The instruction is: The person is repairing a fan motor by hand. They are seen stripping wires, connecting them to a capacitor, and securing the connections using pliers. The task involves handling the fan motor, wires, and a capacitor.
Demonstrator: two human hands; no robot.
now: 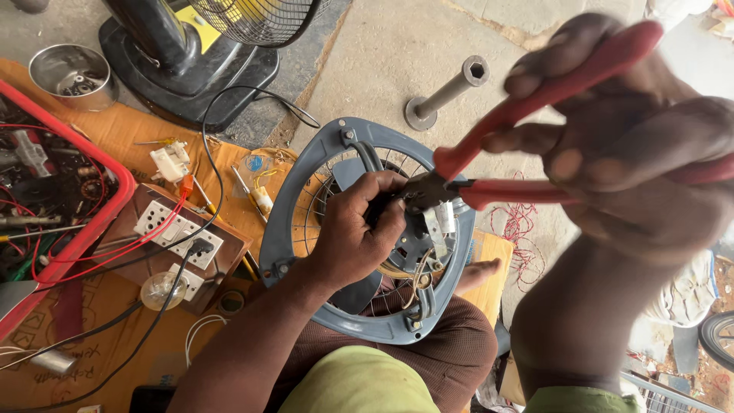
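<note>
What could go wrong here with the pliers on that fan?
The pliers bite right beside the left hand, so a slip could pinch its fingers. Loose wires hang under the motor and could get nicked. The fan frame rests only on the lap and may shift.

One head-worn view looks steeply down from above the person's lap, close to the fan frame [359, 229]. The right hand [627, 145] looms blurred nearest the lens; the floor lies beyond the frame.
</note>
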